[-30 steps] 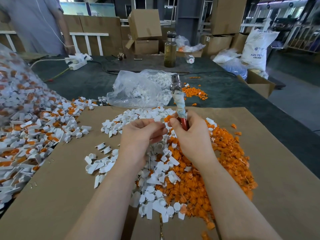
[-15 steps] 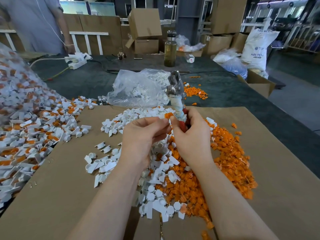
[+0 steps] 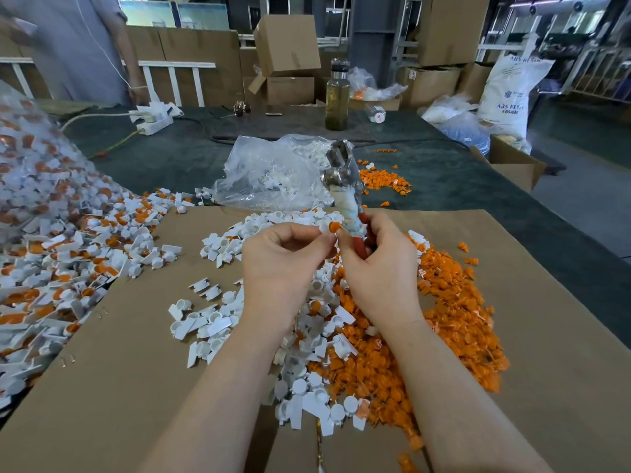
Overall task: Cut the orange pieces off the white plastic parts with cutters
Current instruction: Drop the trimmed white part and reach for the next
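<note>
far left, a heap of uncut parts (image 3: 61,254), white with orange still on them, spills from a clear sack toward the cardboard sheet (image 3: 129,370). next comes the scatter of trimmed white pieces (image 3: 205,319). then the left hand (image 3: 283,268), fingers curled, pinching one small white part with an orange piece (image 3: 333,227) at the fingertips, held up just beside the tool. the right hand (image 3: 379,268) is wrapped round the red handles of the cutters (image 3: 345,186), whose metal head points up and away; i cannot tell whether the blades are apart. right of that lies the pile of cut orange bits (image 3: 444,319).

the part looks featherlight, stiff and a little slick, so it would likely flick away when snipped. best held by the white body, fingertips kept back from the orange end where the blades must close.
</note>
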